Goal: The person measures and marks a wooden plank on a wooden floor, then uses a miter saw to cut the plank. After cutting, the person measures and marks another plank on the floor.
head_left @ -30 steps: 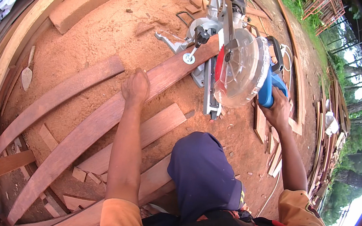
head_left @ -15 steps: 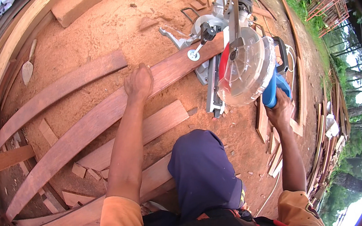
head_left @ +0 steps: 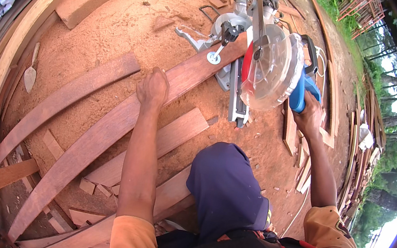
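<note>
My left hand point(head_left: 152, 87) is closed over the far edge of a long reddish-brown wooden board point(head_left: 103, 123). The board runs from the lower left up to the miter saw point(head_left: 241, 23), where its far end lies under the saw's round clamp foot point(head_left: 213, 57). On the saw's blue handle point(head_left: 301, 91), my right hand point(head_left: 310, 116) has its fingers wrapped round the grip. A clear round blade guard point(head_left: 266, 70) hides most of the blade, and the handle partly hides my right fingers.
Loose boards point(head_left: 76, 98) lie on both sides of the long one, over sawdust-covered ground point(head_left: 105, 40). A trowel point(head_left: 30, 73) rests at the left. Offcuts point(head_left: 303, 170) and stacked planks point(head_left: 356, 156) are on the right. Long beams point(head_left: 8, 53) line the left edge.
My right hand, the saw handle and the blade guard have shifted slightly away from me. My left hand keeps its place on the board.
</note>
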Tool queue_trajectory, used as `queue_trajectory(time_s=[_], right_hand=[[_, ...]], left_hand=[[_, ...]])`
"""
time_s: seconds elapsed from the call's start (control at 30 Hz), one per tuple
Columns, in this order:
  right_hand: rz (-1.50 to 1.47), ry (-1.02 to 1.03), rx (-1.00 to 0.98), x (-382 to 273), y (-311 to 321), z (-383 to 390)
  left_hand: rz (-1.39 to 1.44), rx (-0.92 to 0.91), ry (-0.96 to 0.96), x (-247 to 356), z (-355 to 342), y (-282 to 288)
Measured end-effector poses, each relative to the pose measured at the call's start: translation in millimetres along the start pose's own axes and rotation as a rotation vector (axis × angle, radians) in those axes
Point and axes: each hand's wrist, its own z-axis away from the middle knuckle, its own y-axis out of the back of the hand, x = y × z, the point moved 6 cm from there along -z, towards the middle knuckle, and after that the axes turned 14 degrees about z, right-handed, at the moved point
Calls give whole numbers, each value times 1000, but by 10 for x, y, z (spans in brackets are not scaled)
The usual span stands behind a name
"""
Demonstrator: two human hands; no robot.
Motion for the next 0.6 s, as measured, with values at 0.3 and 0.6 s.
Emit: queue_trajectory(time_s=[0.3,0.6], right_hand=[[-18,4,-3,-28,24,-112],[-45,-6,-18,60,-114,-260]], left_hand=[[-11,21,-10,-26,-11,-27],[-7,19,-2,-1,2,-5]])
